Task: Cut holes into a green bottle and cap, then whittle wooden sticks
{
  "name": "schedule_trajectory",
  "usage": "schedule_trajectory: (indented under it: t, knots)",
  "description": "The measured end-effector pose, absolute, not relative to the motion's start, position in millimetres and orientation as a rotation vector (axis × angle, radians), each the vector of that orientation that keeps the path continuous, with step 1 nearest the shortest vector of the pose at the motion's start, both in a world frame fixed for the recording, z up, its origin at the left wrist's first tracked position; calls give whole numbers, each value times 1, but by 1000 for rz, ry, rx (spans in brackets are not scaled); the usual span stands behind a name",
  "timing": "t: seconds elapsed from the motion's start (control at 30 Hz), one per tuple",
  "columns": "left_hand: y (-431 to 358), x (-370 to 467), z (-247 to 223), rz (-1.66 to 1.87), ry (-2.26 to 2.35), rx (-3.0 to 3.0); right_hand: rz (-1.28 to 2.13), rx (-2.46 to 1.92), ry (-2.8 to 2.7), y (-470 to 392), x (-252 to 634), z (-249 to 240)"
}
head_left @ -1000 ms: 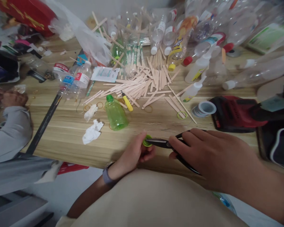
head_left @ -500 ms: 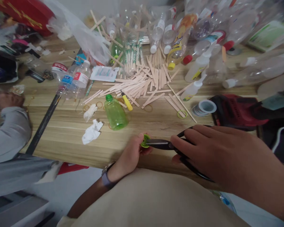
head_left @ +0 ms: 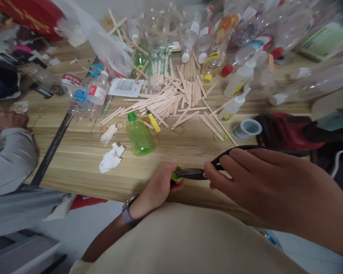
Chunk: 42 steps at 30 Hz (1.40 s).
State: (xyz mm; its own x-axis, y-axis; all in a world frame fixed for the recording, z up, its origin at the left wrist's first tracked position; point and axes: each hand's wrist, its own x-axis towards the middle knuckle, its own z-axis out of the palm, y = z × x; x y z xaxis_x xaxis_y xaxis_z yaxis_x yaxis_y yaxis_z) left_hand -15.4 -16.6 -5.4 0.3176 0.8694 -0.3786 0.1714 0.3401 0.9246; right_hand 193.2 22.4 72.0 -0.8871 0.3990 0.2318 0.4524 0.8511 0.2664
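Close to the table's front edge, my left hand is closed around a small green bottle cap, its hollow side facing the scissors. My right hand grips the black-handled scissors by their loops. The blade tips reach into the cap; exactly where they touch inside is hard to make out. A green transparent bottle without a cap stands or leans on the table beyond my left hand. Beside it lie a yellow-handled tool and crumpled white tissues.
Wooden craft sticks lie heaped mid-table. Plastic bottles crowd the back and right. A wire spool and a red-and-black power tool are at the right. Another person's arm rests at the left.
The scissors have turned in my right hand, and the blades now look edge-on and closer together. My left hand still holds the cap in nearly the same spot, slightly tilted.
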Motion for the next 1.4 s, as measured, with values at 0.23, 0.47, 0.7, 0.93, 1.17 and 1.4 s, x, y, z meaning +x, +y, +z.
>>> schedule_trajectory:
  t: [0.23,0.47,0.7,0.93,1.17,1.4]
  knots:
    - [-15,-14,0,584,1175,1163,-519,-652,-2849,19,195,71]
    - [-16,-11,0,608,1129,1042,-539,-582,-2866,21,196,75]
    - [-19,-11,-6,582,1157,980,-496,-532,-2884,24,195,79]
    - [-19,-11,0,499,1196,1056,-490,-495,-2929,28,195,74]
    - [-19,-15,4,426,1200,1190,-420,-553,-2938,26,197,68]
    - [-17,-11,7,496,1221,1227,-155,-731,-2889,20,206,47]
